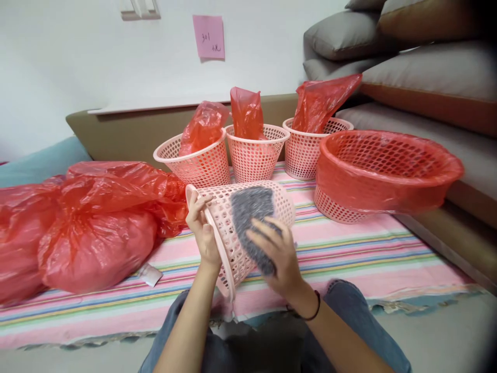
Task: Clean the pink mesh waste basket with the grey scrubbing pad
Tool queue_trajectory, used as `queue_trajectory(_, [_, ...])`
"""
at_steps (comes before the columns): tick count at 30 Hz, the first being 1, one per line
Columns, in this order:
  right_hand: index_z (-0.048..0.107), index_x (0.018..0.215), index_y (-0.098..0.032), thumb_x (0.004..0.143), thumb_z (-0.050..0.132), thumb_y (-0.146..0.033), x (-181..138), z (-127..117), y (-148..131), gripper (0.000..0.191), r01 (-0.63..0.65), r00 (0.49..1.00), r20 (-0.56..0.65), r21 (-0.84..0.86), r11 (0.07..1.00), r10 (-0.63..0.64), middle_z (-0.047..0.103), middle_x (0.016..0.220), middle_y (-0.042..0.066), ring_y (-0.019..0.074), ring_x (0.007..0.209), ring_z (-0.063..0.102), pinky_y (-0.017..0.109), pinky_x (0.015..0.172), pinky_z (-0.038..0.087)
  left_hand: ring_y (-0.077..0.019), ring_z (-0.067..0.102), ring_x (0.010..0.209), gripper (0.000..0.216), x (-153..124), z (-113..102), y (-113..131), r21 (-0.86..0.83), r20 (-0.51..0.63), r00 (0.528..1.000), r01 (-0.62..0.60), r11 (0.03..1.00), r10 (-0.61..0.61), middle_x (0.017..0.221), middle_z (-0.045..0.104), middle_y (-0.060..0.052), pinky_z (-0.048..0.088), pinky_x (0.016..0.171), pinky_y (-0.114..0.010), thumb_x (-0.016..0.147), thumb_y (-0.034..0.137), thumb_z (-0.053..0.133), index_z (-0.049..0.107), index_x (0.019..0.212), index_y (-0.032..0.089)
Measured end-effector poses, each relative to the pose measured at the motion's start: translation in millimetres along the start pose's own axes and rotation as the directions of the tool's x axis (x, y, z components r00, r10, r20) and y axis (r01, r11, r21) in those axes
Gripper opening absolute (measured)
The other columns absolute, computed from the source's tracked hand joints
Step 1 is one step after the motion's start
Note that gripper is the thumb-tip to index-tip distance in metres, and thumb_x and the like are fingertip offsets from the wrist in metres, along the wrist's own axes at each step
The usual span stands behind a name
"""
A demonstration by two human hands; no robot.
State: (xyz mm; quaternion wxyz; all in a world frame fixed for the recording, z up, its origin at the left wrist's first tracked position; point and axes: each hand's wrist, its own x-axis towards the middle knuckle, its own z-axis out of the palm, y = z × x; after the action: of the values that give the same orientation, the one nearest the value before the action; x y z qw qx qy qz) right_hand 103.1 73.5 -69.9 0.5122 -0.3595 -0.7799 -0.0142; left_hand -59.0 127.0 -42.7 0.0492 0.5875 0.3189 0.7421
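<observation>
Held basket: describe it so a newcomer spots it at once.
Find the striped cloth, then the three back baskets. Nearer the camera is the held basket, gripped by the left hand; the right hand presses a grey rag against it. Unlike its neighbours, it is tipped sideways.

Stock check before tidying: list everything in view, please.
Tilted basket: one, pink, between hands
Cloth: one, grey, against it
Back baskets: three, pink, behind
Thin bags: three, red, inside those
Lined basket: one, pink, right
Liner: one, red, over its rim
Bulky bags: at least two, red, left
Tag: one, white, beside them
Striped cover: one, multicoloured, underneath
Cushions: several, grey-brown, stacked right
Cushion-like item: one, blue, far left
Backrest: one, olive-brown, rear
Note: one, pink, wall
Wristband: one, dark, right wrist
Jeans: one pair, blue, below
Left hand: one, basket's rim
Right hand: one, on cloth
</observation>
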Motion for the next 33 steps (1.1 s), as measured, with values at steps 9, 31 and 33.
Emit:
queue_trajectory(9, [0.055,0.135,-0.027,0.090,0.050,-0.035,4,4,36,0.046,-0.215,0.972,-0.116,-0.100,0.972,0.203,0.055,0.143,0.005,0.0291,0.129,0.046,0.051,0.108,0.038,-0.0255,0.038,0.142,0.033,6,-5,-1,0.012,0.039,0.999,-0.034,0.999,0.033,0.120,0.061,-0.003,0.023,0.122,-0.051,0.097,0.049,0.042,0.053,0.122,0.031])
queue_trajectory(31, [0.057,0.134,-0.022,0.090,0.051,-0.032,2,-3,54,0.046,-0.236,0.967,-0.128,-0.141,0.962,0.218,0.057,0.141,0.008,0.0300,0.127,0.048,0.053,0.108,0.039,-0.0236,0.037,0.141,0.041,7,-12,-7,0.098,0.130,0.988,-0.098,0.990,0.085,0.124,0.059,-0.001,0.016,0.125,-0.049,0.100,0.051,0.031,0.062,0.118,0.031])
queue_trajectory(33, [0.059,0.131,-0.019,0.090,0.052,-0.028,0,-5,74,0.043,-0.365,0.920,-0.203,-0.132,0.922,0.335,0.060,0.137,0.011,0.0287,0.125,0.052,0.053,0.109,0.039,-0.0230,0.037,0.141,0.041,6,-12,-7,0.101,0.142,0.985,-0.112,0.989,0.097,0.124,0.059,-0.001,0.016,0.125,-0.049,0.099,0.051,0.030,0.061,0.119,0.032])
